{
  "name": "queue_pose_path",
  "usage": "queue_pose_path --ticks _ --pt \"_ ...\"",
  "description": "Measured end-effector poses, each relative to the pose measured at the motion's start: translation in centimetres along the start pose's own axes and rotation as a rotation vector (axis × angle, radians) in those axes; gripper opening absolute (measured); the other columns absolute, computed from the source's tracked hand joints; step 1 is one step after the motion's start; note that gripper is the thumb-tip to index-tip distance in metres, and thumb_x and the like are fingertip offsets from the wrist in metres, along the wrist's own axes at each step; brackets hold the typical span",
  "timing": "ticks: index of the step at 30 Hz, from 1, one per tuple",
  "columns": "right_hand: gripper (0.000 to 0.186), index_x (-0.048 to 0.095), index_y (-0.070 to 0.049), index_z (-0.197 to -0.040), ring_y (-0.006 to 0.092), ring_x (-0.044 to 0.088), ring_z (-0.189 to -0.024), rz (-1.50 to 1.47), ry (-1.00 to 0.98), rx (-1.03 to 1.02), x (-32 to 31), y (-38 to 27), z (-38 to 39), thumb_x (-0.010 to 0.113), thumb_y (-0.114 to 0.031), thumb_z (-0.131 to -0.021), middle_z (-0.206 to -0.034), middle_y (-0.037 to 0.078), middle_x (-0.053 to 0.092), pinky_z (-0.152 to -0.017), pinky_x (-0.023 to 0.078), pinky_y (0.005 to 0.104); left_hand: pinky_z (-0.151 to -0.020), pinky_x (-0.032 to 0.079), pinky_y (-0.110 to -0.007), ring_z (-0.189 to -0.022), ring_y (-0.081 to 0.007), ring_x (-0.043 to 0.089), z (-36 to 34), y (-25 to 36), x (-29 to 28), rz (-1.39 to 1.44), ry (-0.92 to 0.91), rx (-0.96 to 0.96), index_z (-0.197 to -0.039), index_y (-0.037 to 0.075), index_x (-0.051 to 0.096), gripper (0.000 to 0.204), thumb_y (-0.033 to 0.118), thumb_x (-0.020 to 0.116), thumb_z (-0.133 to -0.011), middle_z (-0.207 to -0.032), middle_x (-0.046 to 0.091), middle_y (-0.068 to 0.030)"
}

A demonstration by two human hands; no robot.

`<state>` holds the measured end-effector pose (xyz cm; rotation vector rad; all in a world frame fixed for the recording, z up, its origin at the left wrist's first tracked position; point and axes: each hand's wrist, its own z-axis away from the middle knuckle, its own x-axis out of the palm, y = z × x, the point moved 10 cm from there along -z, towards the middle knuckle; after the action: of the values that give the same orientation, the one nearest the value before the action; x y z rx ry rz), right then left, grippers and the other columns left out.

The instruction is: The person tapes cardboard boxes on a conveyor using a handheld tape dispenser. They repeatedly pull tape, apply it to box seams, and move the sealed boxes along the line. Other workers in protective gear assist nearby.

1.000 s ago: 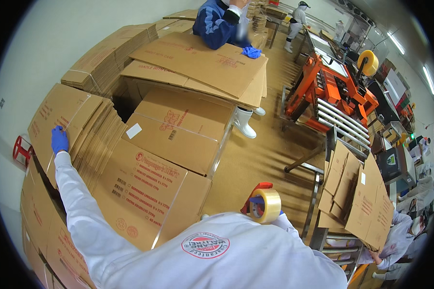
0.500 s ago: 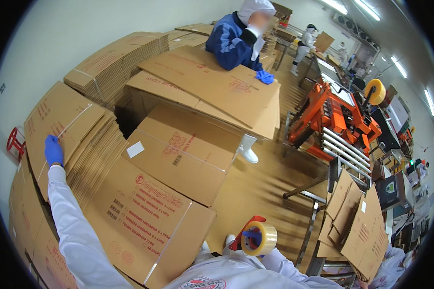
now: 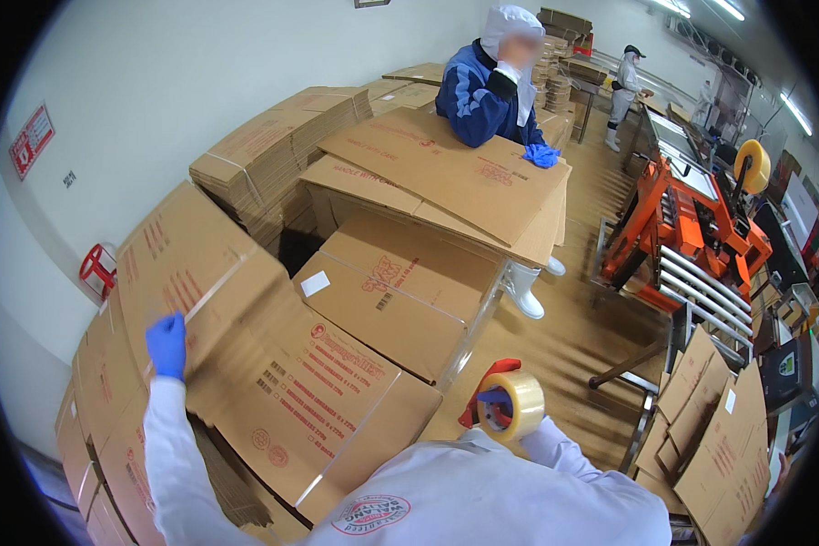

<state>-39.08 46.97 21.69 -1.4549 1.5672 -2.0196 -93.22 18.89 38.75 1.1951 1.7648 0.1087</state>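
My left hand [image 3: 166, 341], in a blue glove, is closed on the white strap of a bundle of flattened cardboard [image 3: 187, 259], whose near part is smeared by motion. The bundle sits tilted at the left, over other strapped cartons [image 3: 328, 419] with red print. My right hand [image 3: 497, 400], also gloved in blue and mostly hidden, grips a red tape dispenser [image 3: 471, 405] with a wide roll of clear tape [image 3: 519, 400] at the lower middle, beside the cardboard stack.
A co-worker in blue [image 3: 469, 91] leans on loose cardboard sheets [image 3: 432, 164]. An orange machine [image 3: 664, 218] with rollers stands right, flattened cartons [image 3: 705, 437] on a steel stand below it. Another worker [image 3: 625, 86] stands farther back. A red wheel [image 3: 96, 268] is on the left wall.
My left hand has pulled the strapped bundle up and it has shifted, its layers now blurred. My view has swung, so the surroundings sit farther right. My right hand still holds the dispenser.
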Motion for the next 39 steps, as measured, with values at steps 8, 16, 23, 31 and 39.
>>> queue_pose_path --ticks 8,16,23,31,39 --pt "0.032 0.062 -0.006 -0.101 0.0255 0.065 -0.085 -0.277 -0.215 0.122 -2.0 -4.5 -5.7 0.076 -0.022 -0.078 -0.095 0.012 0.066 -0.073 0.052 0.0405 -0.047 0.023 -0.03 -0.049 -0.0076 0.032 17.6 6.4 -11.7 0.004 0.157 -0.276 -0.05 0.004 0.044 0.048 0.021 0.062 -0.091 -0.048 0.039 0.0007" --pt "0.043 0.056 -0.008 -0.104 0.0316 0.065 -0.08 -0.226 -0.446 -0.072 -4.9 -7.6 -6.6 0.079 -0.033 -0.078 -0.083 0.012 0.06 -0.065 0.051 0.0471 -0.046 0.021 -0.032 -0.05 -0.008 0.029 24.6 3.8 -7.9 -0.213 -0.088 -0.413 -0.051 0.003 0.043 0.05 0.025 0.06 -0.093 -0.049 0.036 0.0014" --pt "0.024 0.062 -0.006 -0.099 0.0249 0.064 -0.076 -0.352 -0.545 0.002 -8.9 -10.1 -7.6 0.073 -0.022 -0.084 -0.084 0.011 0.064 -0.069 0.051 0.0401 -0.048 0.019 -0.032 -0.054 -0.0094 0.027 25.0 3.6 -7.9 -0.156 0.058 -0.354 -0.054 0.005 0.04 0.052 0.031 0.057 -0.095 -0.054 0.033 0.0035" --pt "0.032 0.06 -0.005 -0.104 0.0298 0.062 -0.078 -0.283 -0.453 0.098 -15.2 -10.0 -6.3 0.074 -0.024 -0.082 -0.094 0.015 0.064 -0.063 0.049 0.0458 -0.048 0.02 -0.034 -0.053 -0.0106 0.027 26.2 4.4 -9.0 -0.346 0.071 -0.269 -0.055 0.003 0.037 0.055 0.035 0.055 -0.096 -0.053 0.032 0.0007" --pt "0.031 0.057 -0.005 -0.102 0.032 0.063 -0.08 -0.626 -0.573 0.311 -12.9 -8.5 -3.8 0.075 -0.02 -0.081 -0.091 0.016 0.063 -0.062 0.049 0.0488 -0.05 0.028 -0.028 -0.054 -0.0086 0.033 27.3 4.2 -8.5 -0.241 -0.055 -0.461 -0.063 0.006 0.052 0.044 0.036 0.055 -0.095 -0.056 0.042 0.0012"
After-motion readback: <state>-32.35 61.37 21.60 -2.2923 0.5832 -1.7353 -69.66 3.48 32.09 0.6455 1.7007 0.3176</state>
